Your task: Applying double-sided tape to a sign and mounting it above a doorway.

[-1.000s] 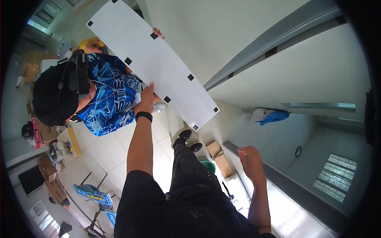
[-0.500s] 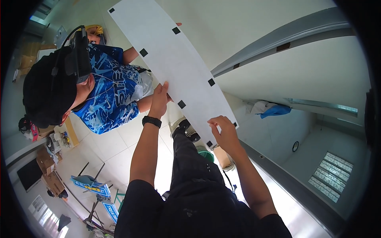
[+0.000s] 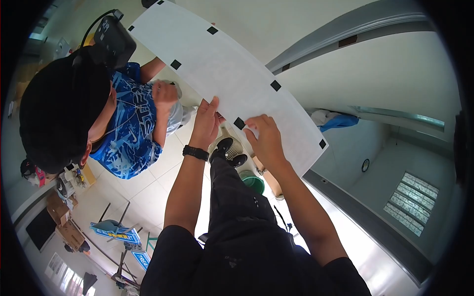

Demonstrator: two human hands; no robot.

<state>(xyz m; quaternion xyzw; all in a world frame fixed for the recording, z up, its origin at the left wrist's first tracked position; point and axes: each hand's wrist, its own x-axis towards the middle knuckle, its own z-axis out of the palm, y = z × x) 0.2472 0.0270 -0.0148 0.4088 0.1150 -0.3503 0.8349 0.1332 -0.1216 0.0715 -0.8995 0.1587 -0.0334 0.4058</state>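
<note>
Here's the white board [image 3: 242, 79], aslant above the floor: probably light, bendy, best held by both long edges. Left hand [image 3: 206, 123] pinches the near edge; right hand [image 3: 268, 140] curls beside a black patch [image 3: 239, 123], grip unclear. Co-worker [image 3: 131, 128] alongside, left.

- Board [image 3: 228, 75]: long, white, rectangular, its broad face in view.
- Squares [image 3: 275, 86]: black, seven showing, spaced along both long edges.
- Pose: held aloft, slanting from upper left down to right of centre.
</note>
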